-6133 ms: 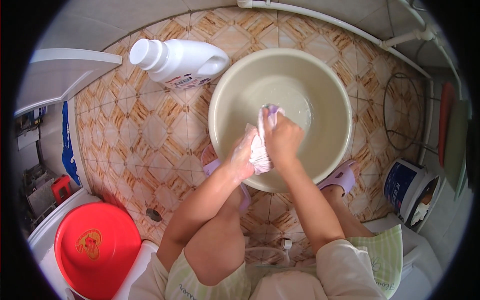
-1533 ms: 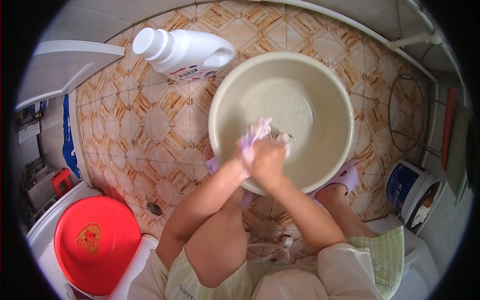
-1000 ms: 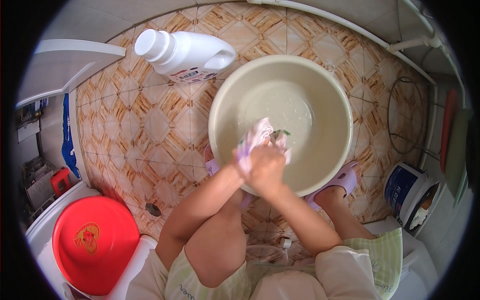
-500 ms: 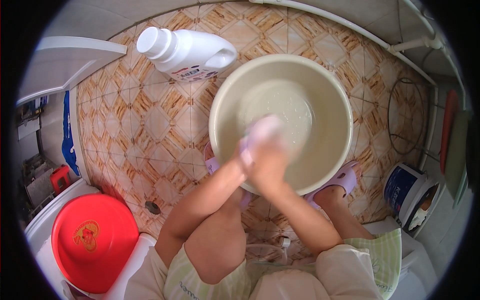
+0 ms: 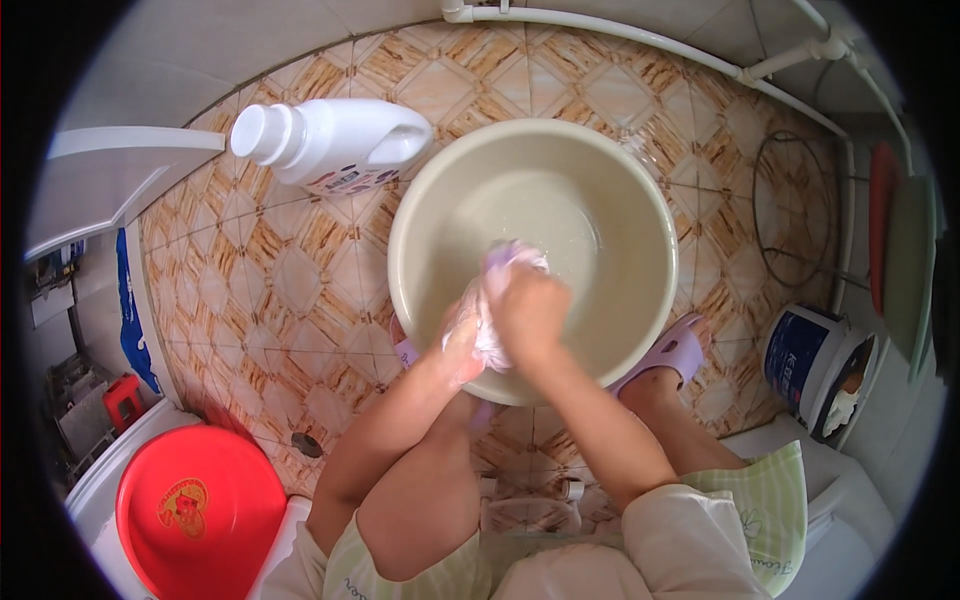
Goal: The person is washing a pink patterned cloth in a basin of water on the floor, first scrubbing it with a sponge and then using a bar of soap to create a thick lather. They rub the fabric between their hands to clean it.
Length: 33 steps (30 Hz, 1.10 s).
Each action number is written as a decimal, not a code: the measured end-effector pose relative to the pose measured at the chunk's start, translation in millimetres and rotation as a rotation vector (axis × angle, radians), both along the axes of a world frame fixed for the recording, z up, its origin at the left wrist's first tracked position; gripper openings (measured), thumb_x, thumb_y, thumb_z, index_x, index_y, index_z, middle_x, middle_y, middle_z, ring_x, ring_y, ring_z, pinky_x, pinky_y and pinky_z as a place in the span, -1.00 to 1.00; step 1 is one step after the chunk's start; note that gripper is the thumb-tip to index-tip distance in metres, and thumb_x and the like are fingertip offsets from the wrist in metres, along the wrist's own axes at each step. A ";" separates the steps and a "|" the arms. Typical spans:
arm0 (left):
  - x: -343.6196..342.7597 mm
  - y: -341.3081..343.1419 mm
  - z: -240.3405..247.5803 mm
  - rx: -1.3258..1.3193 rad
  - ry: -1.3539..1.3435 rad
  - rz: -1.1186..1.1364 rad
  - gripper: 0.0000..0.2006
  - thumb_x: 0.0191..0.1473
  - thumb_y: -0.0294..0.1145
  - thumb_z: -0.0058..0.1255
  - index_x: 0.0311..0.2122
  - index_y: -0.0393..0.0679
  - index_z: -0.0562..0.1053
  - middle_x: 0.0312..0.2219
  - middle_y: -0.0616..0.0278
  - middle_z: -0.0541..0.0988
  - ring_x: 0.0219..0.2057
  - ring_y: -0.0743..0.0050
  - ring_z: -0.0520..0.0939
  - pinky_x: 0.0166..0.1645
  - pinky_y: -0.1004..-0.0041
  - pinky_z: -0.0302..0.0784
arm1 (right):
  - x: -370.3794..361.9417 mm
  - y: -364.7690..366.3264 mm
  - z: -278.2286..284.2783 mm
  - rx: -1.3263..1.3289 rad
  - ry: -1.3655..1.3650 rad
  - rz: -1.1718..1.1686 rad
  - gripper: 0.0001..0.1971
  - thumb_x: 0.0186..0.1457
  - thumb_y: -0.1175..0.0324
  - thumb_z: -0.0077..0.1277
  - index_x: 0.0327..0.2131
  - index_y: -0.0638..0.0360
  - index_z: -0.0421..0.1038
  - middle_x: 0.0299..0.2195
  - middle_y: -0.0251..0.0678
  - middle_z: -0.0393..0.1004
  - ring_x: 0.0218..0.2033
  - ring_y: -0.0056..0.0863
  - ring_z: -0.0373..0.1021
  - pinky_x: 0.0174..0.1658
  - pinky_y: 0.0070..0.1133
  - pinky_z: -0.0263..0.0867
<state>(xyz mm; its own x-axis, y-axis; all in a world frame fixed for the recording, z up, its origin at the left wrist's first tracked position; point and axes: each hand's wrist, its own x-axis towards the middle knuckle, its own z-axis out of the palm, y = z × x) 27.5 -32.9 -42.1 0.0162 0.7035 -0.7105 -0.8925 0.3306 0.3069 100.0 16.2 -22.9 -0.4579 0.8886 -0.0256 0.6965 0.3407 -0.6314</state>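
The right hand [image 5: 533,315] is closed round a pink and white cloth [image 5: 488,345] bunched up against the left hand [image 5: 460,335], over the near side of the big cream tub [image 5: 627,290], but the left fingers are hidden, so I cannot tell how tight they are. To do this well, it looks best to hold the cloth snug, low and inside the tub, so any drips fall in. The tub's near edge is close, its far edge is well apart, and the white bottle [image 5: 345,145] sits near its left side, so small moves toward the middle seem safest.
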 end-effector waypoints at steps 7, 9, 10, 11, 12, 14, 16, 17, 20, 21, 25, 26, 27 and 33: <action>-0.3 -4.5 0.8 0.027 -0.044 -0.030 -0.57 0.19 -0.17 -0.33 0.08 -0.21 0.18 -0.04 0.14 0.35 -0.01 0.34 0.38 0.09 0.38 0.29 | 9.9 26.9 -7.3 -0.079 -0.021 -0.095 -0.84 -0.38 0.33 0.05 -0.76 0.10 0.29 -0.75 -0.24 0.28 -0.72 -0.36 0.30 -0.59 -0.44 0.23; 1.5 -4.7 -4.5 0.037 -0.047 -0.019 -0.59 0.19 -0.18 -0.32 0.06 -0.21 0.20 -0.05 0.15 0.36 -0.03 0.36 0.39 0.07 0.40 0.31 | 5.2 -4.0 3.0 0.142 0.007 0.032 -0.82 -0.34 0.32 0.06 -0.77 0.10 0.28 -0.78 -0.24 0.26 -0.76 -0.35 0.27 -0.64 -0.44 0.21; 1.5 -5.4 -7.6 0.047 -0.044 -0.003 -0.60 0.19 -0.18 -0.31 0.04 -0.21 0.21 -0.06 0.16 0.37 -0.06 0.37 0.40 0.05 0.41 0.32 | 2.7 -14.9 7.8 0.361 0.039 0.163 -0.79 -0.29 0.31 0.07 -0.77 0.11 0.27 -0.81 -0.24 0.23 -0.79 -0.35 0.25 -0.68 -0.44 0.19; 1.1 -6.2 -11.0 0.057 -0.040 0.013 -0.61 0.18 -0.19 -0.30 0.03 -0.20 0.23 -0.07 0.16 0.38 -0.08 0.38 0.42 0.03 0.42 0.34 | 2.2 -13.6 5.6 0.360 0.043 0.159 -0.79 -0.29 0.31 0.07 -0.77 0.11 0.27 -0.81 -0.24 0.23 -0.79 -0.35 0.25 -0.68 -0.44 0.19; 0.5 -6.8 -14.0 0.067 -0.036 0.029 -0.62 0.18 -0.20 -0.30 0.01 -0.20 0.25 -0.08 0.17 0.39 -0.10 0.39 0.43 0.01 0.43 0.36 | 1.3 -9.7 -0.8 0.298 0.052 0.145 -0.83 -0.31 0.34 0.03 -0.77 0.11 0.26 -0.79 -0.24 0.26 -0.77 -0.36 0.26 -0.67 -0.45 0.19; 3.1 2.8 -2.0 -0.001 -0.020 0.000 -0.63 0.17 -0.19 -0.28 -0.02 -0.21 0.27 -0.09 0.17 0.40 -0.13 0.41 0.45 -0.03 0.44 0.39 | 4.5 8.9 -10.4 0.181 0.041 0.109 -0.89 -0.34 0.40 -0.04 -0.76 0.10 0.25 -0.76 -0.23 0.31 -0.74 -0.38 0.29 -0.65 -0.46 0.21; 0.0 13.4 14.1 -0.088 0.014 -0.040 -0.63 0.17 -0.18 -0.28 -0.03 -0.21 0.27 -0.09 0.16 0.40 -0.14 0.41 0.46 -0.04 0.43 0.40 | 4.8 18.1 -6.1 -0.063 -0.068 -0.026 -0.83 -0.25 0.35 0.03 -0.75 0.11 0.30 -0.73 -0.25 0.33 -0.72 -0.35 0.30 -0.63 -0.43 0.23; 1.7 18.8 12.0 0.073 0.055 -0.009 -0.63 0.14 -0.17 -0.24 -0.05 -0.20 0.30 -0.16 0.18 0.43 -0.17 0.40 0.47 -0.08 0.41 0.40 | 1.7 6.7 -0.9 0.052 0.009 0.032 -0.82 -0.24 0.34 0.03 -0.75 0.12 0.30 -0.74 -0.24 0.32 -0.71 -0.34 0.30 -0.63 -0.42 0.23; 3.8 11.9 10.5 0.196 0.102 0.007 -0.62 0.12 -0.14 -0.19 -0.05 -0.20 0.31 -0.19 0.18 0.44 -0.18 0.37 0.48 -0.09 0.40 0.41 | 2.9 -10.2 17.1 0.254 0.180 0.264 -0.77 -0.17 0.28 0.04 -0.75 0.12 0.30 -0.73 -0.23 0.33 -0.71 -0.32 0.30 -0.63 -0.39 0.21; 5.0 6.1 10.8 0.162 0.109 -0.009 -0.60 0.13 -0.13 -0.19 -0.04 -0.21 0.29 -0.13 0.17 0.42 -0.16 0.36 0.48 -0.06 0.41 0.41 | 7.2 -0.5 4.9 0.197 0.167 0.180 -0.77 -0.18 0.28 0.04 -0.74 0.12 0.30 -0.73 -0.22 0.33 -0.71 -0.30 0.30 -0.63 -0.39 0.21; -1.4 5.6 25.6 0.041 0.077 -0.008 -0.56 0.13 -0.16 -0.16 0.04 -0.21 0.23 -0.05 0.16 0.37 -0.06 0.36 0.43 0.02 0.41 0.36 | 4.8 17.4 6.8 0.177 0.004 0.026 -0.83 -0.29 0.34 0.05 -0.76 0.11 0.28 -0.75 -0.23 0.28 -0.72 -0.30 0.28 -0.64 -0.40 0.19; -1.1 5.7 25.9 0.121 0.112 -0.042 -0.50 0.13 -0.18 -0.17 0.11 -0.22 0.15 0.00 0.15 0.33 0.00 0.36 0.38 0.09 0.42 0.28 | 4.8 9.4 15.3 0.312 0.017 0.044 -0.83 -0.31 0.35 0.05 -0.76 0.10 0.27 -0.76 -0.24 0.27 -0.73 -0.30 0.27 -0.64 -0.41 0.19; -2.4 13.7 24.0 0.273 0.511 -0.245 -0.52 0.12 -0.22 -0.17 0.11 -0.23 0.16 -0.02 0.16 0.35 -0.02 0.37 0.39 0.08 0.43 0.29 | 3.2 -11.8 14.4 0.298 0.098 0.114 -0.81 -0.28 0.35 0.06 -0.75 0.10 0.26 -0.76 -0.27 0.28 -0.73 -0.31 0.27 -0.63 -0.40 0.20; -0.5 22.8 39.9 -0.072 -0.003 0.036 -0.58 0.12 -0.25 -0.16 0.06 -0.21 0.21 -0.15 0.23 0.43 -0.12 0.39 0.45 0.00 0.47 0.36 | 6.3 25.5 11.5 0.101 -0.077 -0.077 -0.80 -0.27 0.37 0.06 -0.78 0.08 0.25 -0.78 -0.25 0.26 -0.74 -0.32 0.26 -0.62 -0.44 0.19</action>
<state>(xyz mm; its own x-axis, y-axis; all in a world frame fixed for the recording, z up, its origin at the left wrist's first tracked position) 27.0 -10.1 -2.2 -0.0063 0.6504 -0.7596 -0.9051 0.3192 0.2808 106.3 41.7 -11.4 -0.3885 0.9209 0.0332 0.7678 0.3435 -0.5408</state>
